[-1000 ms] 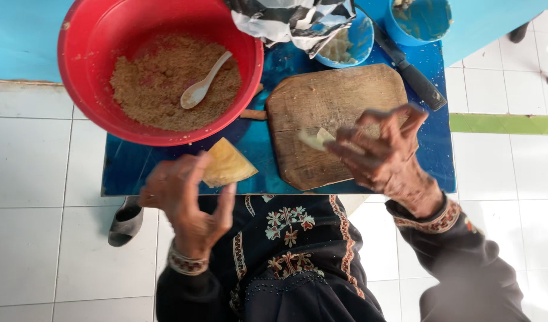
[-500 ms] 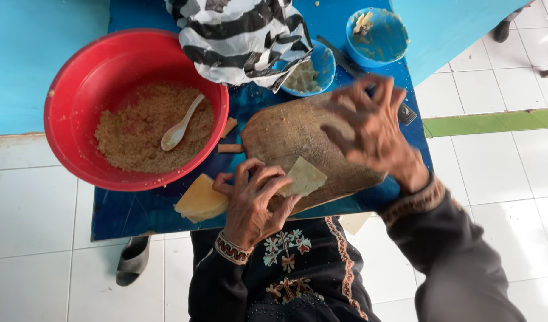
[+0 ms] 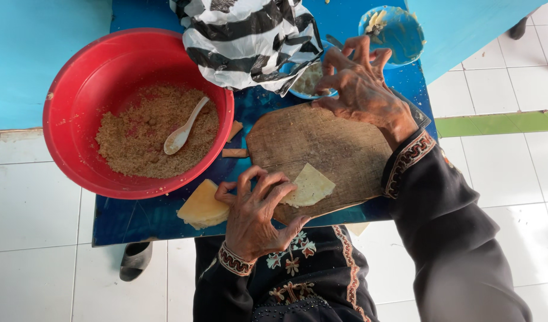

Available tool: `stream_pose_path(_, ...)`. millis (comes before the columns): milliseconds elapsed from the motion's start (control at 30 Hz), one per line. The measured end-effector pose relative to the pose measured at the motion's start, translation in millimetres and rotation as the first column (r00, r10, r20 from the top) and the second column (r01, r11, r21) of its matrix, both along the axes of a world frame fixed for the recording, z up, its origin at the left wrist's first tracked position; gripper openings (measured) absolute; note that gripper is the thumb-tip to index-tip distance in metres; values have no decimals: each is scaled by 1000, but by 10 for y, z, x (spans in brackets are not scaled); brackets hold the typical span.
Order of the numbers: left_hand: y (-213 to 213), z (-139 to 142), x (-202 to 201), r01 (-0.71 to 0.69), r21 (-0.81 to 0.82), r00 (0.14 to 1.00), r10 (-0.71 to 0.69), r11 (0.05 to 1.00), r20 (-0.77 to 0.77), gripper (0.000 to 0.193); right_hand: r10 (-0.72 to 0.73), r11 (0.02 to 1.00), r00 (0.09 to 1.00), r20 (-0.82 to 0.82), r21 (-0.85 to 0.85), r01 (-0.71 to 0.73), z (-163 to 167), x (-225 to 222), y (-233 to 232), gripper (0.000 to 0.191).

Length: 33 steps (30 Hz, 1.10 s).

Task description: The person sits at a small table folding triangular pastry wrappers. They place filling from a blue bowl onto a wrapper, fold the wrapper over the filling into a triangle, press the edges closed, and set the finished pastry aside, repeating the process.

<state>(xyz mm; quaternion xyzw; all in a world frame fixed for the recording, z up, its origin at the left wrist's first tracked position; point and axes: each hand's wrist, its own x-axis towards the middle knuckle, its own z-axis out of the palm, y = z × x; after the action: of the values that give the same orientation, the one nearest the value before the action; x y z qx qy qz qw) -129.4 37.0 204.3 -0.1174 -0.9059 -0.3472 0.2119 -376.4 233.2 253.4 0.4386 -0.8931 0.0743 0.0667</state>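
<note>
the left hand [image 3: 256,211] lies at the near edge of the blue surface [image 3: 137,217], palm down, with the fingers bent. its fingertips press on the left corner of a thin pale dough sheet [image 3: 309,186], so the grip is not closed around anything, it only holds the sheet flat from above. the sheet lies on the near part of a worn wooden board [image 3: 321,146], and the board is near the middle of the surface, toward the near edge. just left of this hand, off the board and close to the near edge, lies a small stack of yellow dough sheets [image 3: 202,207]; the thumb side of the hand is just beside it, and i cannot tell if they touch.

the right hand [image 3: 360,83] is at the far edge of the board, with the fingers spread and curled. the fingertips are over a small blue bowl [image 3: 309,80] with a pale filling. i cannot tell if this grip pinches something, because the fingertips are hidden from this view.

on the left part of the surface stands a big red basin [image 3: 77,89] with brown crumbly filling [image 3: 143,134], and a white spoon [image 3: 184,126] rests in it. a black and white striped bag [image 3: 244,39] lies at the far edge, and a second blue bowl [image 3: 399,33] stands at the far right corner. two small brown pieces [image 3: 234,142] lie between the basin and the board.
</note>
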Motion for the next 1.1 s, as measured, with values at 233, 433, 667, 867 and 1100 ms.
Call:
stream_pose_path(233, -15, 36, 17, -10, 4, 1000, 10, 1000, 6, 54, 5, 996, 992, -127, -87, -17, 45, 42, 127, 42)
stream_pose_path(433, -14, 35, 21, -6, 9, 1000, 6, 1000, -3, 53, -23, 999, 993, -116, -40, 18, 28, 26, 210, 30)
stream_pose_path(667, -15, 14, 31, -9, -15, 1000, 9, 1000, 20, 52, -9, 988, 999, -34, -155, 3, 115, 219, 242, 21)
stream_pose_path(867, -18, 13, 37, 13, 34, 1000, -13, 999, -6, 52, 158, 937, 946, 285, -344, -53, 259, 692, 320, 24)
stream_pose_path(1100, -23, 40, 50, 1, -7, 1000, -1, 1000, -13, 49, 213, 935, 955, 206, -328, -138, 31, 1347, 165, 38)
